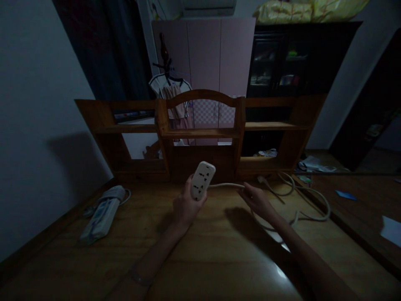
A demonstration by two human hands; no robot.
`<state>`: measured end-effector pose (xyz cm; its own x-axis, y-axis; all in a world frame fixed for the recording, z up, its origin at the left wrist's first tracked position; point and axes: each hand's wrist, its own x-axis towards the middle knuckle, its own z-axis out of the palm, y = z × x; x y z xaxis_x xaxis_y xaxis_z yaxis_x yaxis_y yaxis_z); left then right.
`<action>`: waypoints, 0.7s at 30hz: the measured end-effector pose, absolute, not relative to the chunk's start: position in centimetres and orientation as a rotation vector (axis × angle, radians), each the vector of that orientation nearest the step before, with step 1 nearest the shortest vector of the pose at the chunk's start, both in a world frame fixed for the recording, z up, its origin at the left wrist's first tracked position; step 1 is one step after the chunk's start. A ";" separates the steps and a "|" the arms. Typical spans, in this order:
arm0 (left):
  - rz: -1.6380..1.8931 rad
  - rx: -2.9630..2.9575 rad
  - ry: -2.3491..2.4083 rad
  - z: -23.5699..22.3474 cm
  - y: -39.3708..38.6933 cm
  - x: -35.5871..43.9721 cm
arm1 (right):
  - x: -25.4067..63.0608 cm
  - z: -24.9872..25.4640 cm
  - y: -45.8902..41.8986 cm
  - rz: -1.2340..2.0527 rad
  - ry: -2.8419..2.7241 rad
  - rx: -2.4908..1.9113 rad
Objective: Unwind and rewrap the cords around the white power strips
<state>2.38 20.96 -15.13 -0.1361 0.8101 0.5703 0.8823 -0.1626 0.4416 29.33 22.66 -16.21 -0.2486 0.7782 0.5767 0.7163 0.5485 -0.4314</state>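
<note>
My left hand [185, 205] grips a white power strip [202, 179] and holds it upright above the wooden desk [203, 259], sockets facing me. Its white cord [225, 184] runs to the right into my right hand [257, 200], which is closed in a pinch around it. Beyond that hand the cord loops [313, 209] over the desk's right side, and its plug [261, 179] lies near the shelf's base.
A wooden shelf unit [200, 133] stands at the back of the desk. A second white power strip with a wound cord [102, 213] lies at the desk's left. A wall runs along the left. Papers lie on the surface to the right [391, 230].
</note>
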 end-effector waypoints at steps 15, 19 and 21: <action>-0.885 -2.237 -1.937 -16.7 21.5 2.3 | 29.5 -15.4 21.3 -0.420 -2.055 -1.049; -0.927 -2.306 -1.886 -16.6 21.4 2.4 | 29.5 -15.6 21.2 -0.428 -2.002 -1.004; -0.954 -2.363 -1.825 -16.5 21.3 2.3 | 29.5 -15.6 21.2 -0.401 -1.980 -1.001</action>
